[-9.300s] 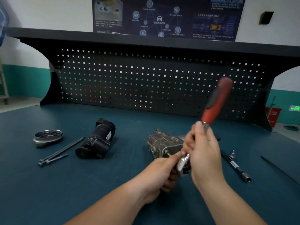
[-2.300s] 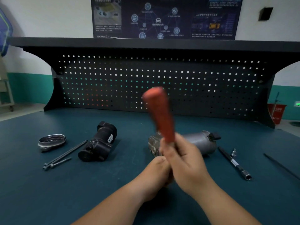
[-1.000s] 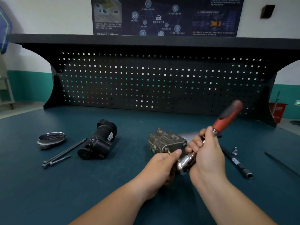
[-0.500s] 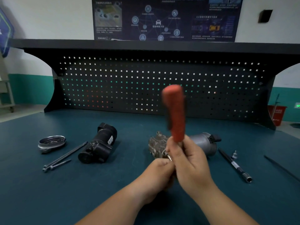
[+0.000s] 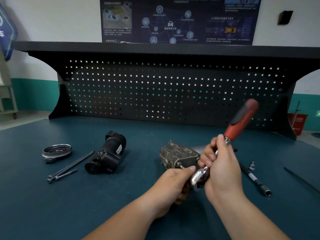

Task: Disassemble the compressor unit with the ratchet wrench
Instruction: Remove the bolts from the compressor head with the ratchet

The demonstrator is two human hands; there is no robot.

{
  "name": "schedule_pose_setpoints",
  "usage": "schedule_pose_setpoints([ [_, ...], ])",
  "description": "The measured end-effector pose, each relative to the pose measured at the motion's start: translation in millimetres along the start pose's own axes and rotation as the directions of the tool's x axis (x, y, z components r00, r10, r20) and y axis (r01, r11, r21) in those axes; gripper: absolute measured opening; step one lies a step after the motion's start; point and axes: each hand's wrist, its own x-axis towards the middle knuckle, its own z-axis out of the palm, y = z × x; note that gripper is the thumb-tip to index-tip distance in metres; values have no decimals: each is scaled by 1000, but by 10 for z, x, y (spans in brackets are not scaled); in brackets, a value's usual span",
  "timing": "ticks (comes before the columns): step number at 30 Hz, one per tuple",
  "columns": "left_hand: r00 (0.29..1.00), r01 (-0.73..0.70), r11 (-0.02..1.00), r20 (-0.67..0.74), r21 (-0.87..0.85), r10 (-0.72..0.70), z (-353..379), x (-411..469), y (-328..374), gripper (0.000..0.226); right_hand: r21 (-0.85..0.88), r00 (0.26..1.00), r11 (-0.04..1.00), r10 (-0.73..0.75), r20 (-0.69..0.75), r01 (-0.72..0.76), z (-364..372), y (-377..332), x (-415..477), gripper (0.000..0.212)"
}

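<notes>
Your compressor unit lies mid-bench, with a black housing already off at nine o'clock. Your right hand wraps the ratchet wrench and your left hand curls under its head. The long bolts are out; more likely remain.

Wall poster above the desk's far edge: the caption under the car icon looks like 智能网联汽车, and the right-hand heading looks like 人工智能与机器学习技术. The rest of its print is too small to read. Blue sign past the desk's far left corner: cut off, unreadable. Red bin past the far right corner: white print, illegible. Stickers on the black housing and the black rod: illegible.
</notes>
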Motion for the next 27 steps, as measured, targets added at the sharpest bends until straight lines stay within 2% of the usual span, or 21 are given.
schedule_pose_setpoints([
  [5, 999, 23, 999, -49, 34, -22, -3, -1, 5, 48, -170, 973, 968, -154, 171, 183, 15, 34, -90, 32],
  [18, 999, -33, 999, -24, 24, 34, -12, -2, -4, 52, -213, 887, 916, -238, 395, 341, 27, 27, -136, 30],
  [21, 998, -51, 998, -17, 46, 52, -20, -7, -13, 44, -264, 859, 881, -249, 448, 393, -1, 74, -98, 32],
  [24, 997, -73, 995, 1, 69, 73, -42, -5, -31, 41, -329, 806, 824, -233, 545, 461, -29, 113, -87, 27],
  [27, 986, -164, 981, 32, 102, 162, -12, -27, -19, 26, -382, 677, 672, -246, 693, 635, -49, 120, -109, 26],
])
